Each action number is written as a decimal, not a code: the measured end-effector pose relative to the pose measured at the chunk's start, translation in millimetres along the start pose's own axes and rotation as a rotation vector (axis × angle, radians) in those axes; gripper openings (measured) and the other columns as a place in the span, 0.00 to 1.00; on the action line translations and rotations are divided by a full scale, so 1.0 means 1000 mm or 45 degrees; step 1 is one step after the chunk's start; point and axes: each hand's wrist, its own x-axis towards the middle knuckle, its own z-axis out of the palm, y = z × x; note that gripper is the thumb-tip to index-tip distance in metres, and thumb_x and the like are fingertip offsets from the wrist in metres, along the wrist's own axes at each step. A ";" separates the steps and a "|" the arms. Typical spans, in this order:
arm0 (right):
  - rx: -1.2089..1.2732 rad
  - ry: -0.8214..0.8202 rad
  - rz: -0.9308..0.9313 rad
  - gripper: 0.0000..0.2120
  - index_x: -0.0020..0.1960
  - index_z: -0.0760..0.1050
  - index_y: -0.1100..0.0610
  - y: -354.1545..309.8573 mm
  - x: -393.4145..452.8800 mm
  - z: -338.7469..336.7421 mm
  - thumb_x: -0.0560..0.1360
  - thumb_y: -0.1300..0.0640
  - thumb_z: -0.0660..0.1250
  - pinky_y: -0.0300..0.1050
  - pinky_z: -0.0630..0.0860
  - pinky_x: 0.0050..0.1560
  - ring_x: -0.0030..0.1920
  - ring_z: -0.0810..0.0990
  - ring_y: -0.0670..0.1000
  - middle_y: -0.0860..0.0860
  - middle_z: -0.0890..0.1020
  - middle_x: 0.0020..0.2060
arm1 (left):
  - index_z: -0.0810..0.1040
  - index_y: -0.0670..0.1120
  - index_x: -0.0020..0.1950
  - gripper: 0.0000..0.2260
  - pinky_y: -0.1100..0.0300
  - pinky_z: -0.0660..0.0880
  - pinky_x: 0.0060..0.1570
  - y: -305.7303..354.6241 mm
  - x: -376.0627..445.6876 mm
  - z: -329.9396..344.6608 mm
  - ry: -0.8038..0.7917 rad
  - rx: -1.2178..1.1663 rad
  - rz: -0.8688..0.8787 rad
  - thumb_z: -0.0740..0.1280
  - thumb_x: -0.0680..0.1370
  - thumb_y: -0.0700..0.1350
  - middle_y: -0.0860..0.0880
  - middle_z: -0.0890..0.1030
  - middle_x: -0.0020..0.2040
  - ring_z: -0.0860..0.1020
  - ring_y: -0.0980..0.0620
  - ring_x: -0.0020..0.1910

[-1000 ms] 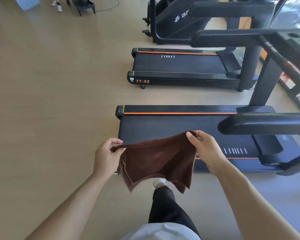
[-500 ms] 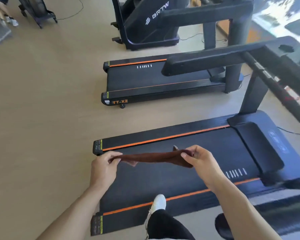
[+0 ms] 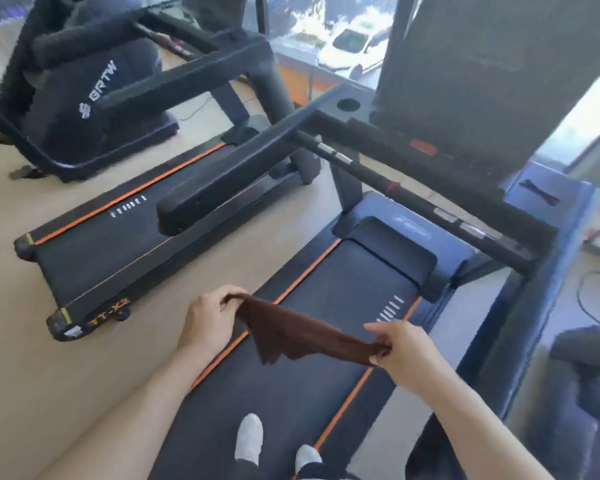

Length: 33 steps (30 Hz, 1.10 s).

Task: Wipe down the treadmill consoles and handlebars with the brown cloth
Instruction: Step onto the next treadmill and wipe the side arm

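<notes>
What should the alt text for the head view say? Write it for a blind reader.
Two hands, left and right, pinch a brown cloth stretched between them above a treadmill belt. The black handlebar and console stand ahead, unwiped.

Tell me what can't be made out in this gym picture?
Head view only:
- Console: its face is dark and blurred, nothing legible.
- Right handlebar: cut off by the frame edge.
- Brown cloth: its corners are hidden inside the left hand and right hand.

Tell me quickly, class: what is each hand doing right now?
Left hand: pinches one end of the brown cloth.
Right hand: grips the cloth's other end.
</notes>
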 end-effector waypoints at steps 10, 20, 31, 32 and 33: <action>0.603 0.291 0.499 0.15 0.33 0.76 0.48 -0.008 -0.080 0.052 0.70 0.59 0.80 0.32 0.69 0.33 0.30 0.75 0.39 0.38 0.78 0.27 | 0.81 0.56 0.44 0.17 0.58 0.77 0.49 0.022 0.062 0.083 -0.565 -0.112 0.304 0.66 0.78 0.32 0.55 0.85 0.43 0.82 0.50 0.45; 0.957 0.449 0.872 0.15 0.42 0.86 0.48 0.021 -0.194 0.024 0.74 0.68 0.74 0.44 0.81 0.43 0.37 0.82 0.46 0.50 0.86 0.35 | 0.82 0.42 0.44 0.10 0.68 0.79 0.45 0.087 0.032 0.127 -1.399 -0.144 0.459 0.74 0.72 0.28 0.48 0.87 0.42 0.86 0.52 0.42; 0.598 1.181 1.112 0.29 0.78 0.68 0.49 0.124 -0.153 0.010 0.79 0.50 0.71 0.52 0.67 0.73 0.71 0.70 0.53 0.50 0.75 0.70 | 0.80 0.52 0.58 0.16 0.64 0.75 0.55 0.149 -0.024 0.221 -1.158 -0.025 0.385 0.76 0.74 0.38 0.58 0.83 0.55 0.81 0.59 0.54; 0.630 0.998 1.132 0.34 0.81 0.62 0.48 0.125 -0.143 0.026 0.78 0.44 0.71 0.52 0.65 0.74 0.75 0.67 0.52 0.49 0.70 0.75 | 0.79 0.54 0.59 0.16 0.64 0.74 0.53 0.151 -0.026 0.227 -1.116 -0.006 0.353 0.76 0.75 0.41 0.59 0.81 0.57 0.80 0.59 0.56; 0.662 0.773 1.166 0.40 0.82 0.56 0.45 0.119 -0.135 0.041 0.77 0.37 0.69 0.53 0.65 0.75 0.77 0.65 0.51 0.48 0.66 0.78 | 0.79 0.54 0.59 0.15 0.65 0.74 0.50 0.153 -0.030 0.232 -1.106 0.004 0.325 0.75 0.76 0.42 0.59 0.80 0.57 0.80 0.59 0.56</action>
